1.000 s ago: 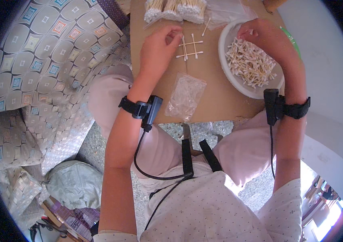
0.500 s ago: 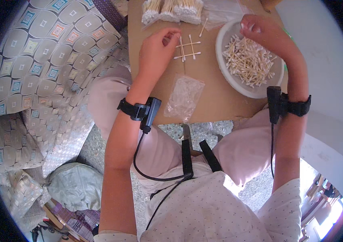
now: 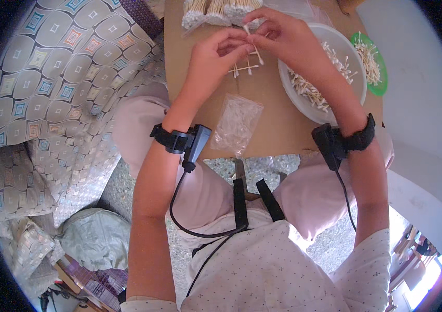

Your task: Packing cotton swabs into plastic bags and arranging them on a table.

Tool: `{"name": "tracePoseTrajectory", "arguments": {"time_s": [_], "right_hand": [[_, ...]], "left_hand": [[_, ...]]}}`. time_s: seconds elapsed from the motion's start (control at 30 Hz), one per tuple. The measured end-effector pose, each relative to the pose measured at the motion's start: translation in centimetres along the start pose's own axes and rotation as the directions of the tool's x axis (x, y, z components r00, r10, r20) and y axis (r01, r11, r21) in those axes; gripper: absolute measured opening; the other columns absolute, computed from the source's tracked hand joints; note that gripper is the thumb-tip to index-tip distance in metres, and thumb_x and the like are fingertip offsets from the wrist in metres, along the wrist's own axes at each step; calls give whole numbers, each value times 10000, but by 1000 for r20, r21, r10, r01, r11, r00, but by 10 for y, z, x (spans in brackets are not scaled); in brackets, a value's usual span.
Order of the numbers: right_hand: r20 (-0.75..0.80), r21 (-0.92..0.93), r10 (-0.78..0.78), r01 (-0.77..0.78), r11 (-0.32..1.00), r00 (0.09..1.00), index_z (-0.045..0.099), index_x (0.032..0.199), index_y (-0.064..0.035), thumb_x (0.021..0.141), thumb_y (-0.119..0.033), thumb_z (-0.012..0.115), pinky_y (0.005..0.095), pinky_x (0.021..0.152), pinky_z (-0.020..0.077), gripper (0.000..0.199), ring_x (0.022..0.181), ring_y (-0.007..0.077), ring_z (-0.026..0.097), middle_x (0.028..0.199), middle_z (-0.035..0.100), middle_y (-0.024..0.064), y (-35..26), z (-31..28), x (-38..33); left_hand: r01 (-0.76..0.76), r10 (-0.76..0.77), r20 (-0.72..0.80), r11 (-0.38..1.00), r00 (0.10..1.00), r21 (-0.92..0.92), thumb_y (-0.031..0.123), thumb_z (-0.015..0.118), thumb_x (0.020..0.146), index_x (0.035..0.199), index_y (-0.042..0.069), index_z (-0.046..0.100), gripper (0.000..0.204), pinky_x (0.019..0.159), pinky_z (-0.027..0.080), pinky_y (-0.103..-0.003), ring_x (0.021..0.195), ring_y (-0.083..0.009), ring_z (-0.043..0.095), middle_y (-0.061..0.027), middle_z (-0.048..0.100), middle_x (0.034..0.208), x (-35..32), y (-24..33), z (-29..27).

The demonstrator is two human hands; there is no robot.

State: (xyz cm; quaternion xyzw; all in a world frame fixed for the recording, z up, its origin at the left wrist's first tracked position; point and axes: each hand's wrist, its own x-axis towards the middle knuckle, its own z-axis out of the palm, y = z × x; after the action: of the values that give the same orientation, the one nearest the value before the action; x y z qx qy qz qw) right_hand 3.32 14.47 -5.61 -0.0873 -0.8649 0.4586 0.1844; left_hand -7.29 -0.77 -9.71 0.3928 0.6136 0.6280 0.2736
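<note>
**Swabs pinched over the bench, both hands together**

Hands met at the far middle of the brown bench [image 3: 273, 130]. Left hand [image 3: 211, 56] had fingers curled inward, thumb and forefinger pressed together on one end of a cotton swab [image 3: 247, 31]. Right hand [image 3: 286, 36] pinched the same swab from the other side, fingertips nearly touching the left's. Swab stood roughly upright between them, white tip up, likely so both hands could steady it above the layout below.

Directly under the hands lay a small grid of swabs [image 3: 244, 66], crossed flat on the bench, kept just beside the bowl for short reach, by the look of it. White bowl [image 3: 345, 99] sat under the right forearm, holding loose swabs in a heap. Green lid [image 3: 379, 70] lay beyond the bowl's right rim with a few more swabs on it. Bundled swabs [image 3: 215, 11] lay along the far edge, tips toward the person, touching nothing in hand. Clear plastic bag [image 3: 236, 122] lay flat near the bench's near edge, between the forearms, apart from both hands.

Black wrist straps with small units sat on both wrists; a cable ran from the left one down to the chest. Patterned cloth [image 3: 60, 83] covered the left side.
</note>
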Motion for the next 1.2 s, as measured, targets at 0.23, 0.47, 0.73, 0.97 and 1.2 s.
{"name": "tracePoseTrajectory", "arguments": {"time_s": [0.23,0.47,0.73,0.97,1.2], "right_hand": [[12,-28,16,-16,999,1000,638,1041,-118,831,-308,680,329,666,529,287,717,222,690,771,704,96,13,14,4],[-30,-10,37,-38,999,999,629,1014,-122,799,-320,698,336,678,537,300,752,226,698,796,708,85,24,21,6],[49,-37,128,-126,991,991,587,1041,-38,854,-192,679,241,674,492,260,768,99,634,825,671,53,17,18,2],[18,96,246,-247,964,969,629,992,-24,850,-183,663,259,653,484,216,740,117,617,823,658,48,6,14,5],[-90,100,159,-149,984,983,630,1071,-4,910,-216,603,281,730,484,267,823,139,602,931,668,84,-18,-11,1]], "left_hand": [[231,-231,6,972,973,-40,92,636,892,1114,19,577,241,780,500,-220,912,-118,648,-82,685,991,1,-1,-10],[-5,6,-23,999,1000,45,146,646,892,1193,63,547,327,725,489,-235,852,-112,639,-64,685,950,0,-11,-3],[-118,134,-20,931,991,346,134,690,838,1170,105,583,350,652,503,-268,739,-131,641,-77,687,863,-2,6,-3],[-110,172,-116,902,978,417,143,679,850,1105,73,615,272,670,507,-265,764,-140,656,-70,695,860,-2,3,-5],[38,-1,-192,981,981,192,129,667,856,975,22,669,160,688,497,-239,767,-107,651,-57,704,831,3,-6,-9]]}}
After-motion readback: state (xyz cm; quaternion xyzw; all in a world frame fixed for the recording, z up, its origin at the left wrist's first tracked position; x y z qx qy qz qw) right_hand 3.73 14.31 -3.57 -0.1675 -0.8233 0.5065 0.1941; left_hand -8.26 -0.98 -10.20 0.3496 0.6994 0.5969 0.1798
